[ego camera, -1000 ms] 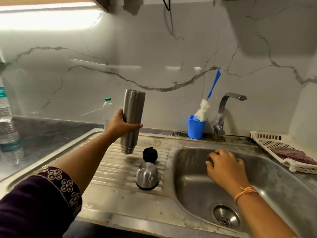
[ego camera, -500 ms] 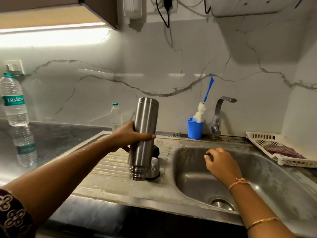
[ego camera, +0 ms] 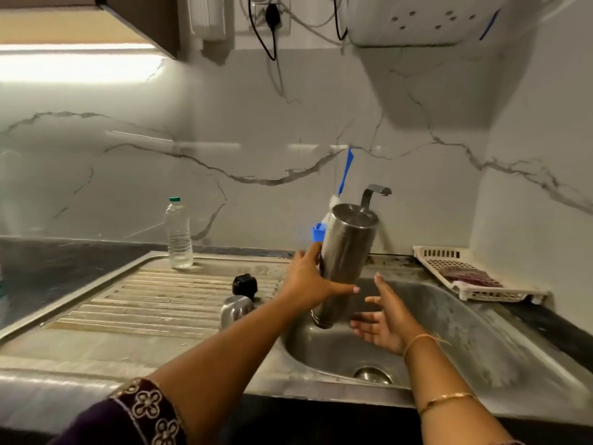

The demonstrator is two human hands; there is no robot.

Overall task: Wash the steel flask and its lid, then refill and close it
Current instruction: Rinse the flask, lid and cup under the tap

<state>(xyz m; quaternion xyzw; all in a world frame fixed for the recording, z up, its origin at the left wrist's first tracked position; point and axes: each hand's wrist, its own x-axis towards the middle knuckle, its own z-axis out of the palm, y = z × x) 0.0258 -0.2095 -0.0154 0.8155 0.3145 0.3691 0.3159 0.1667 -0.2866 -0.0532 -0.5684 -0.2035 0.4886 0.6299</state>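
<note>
Head view, centre of the frame: the left hand is gripping the flask around its middle, thumb across the front, holding it upside down and tilted over the sink — neck pointing into the basin. The right hand is hovering just beside the neck, fingers straight and spread, holding nothing. Left of centre, the steel lid and a black stopper are sitting on the draining board — a water bottle is standing behind them.

Left hand swung the flask over the sink; right hand opened beside it.
</note>
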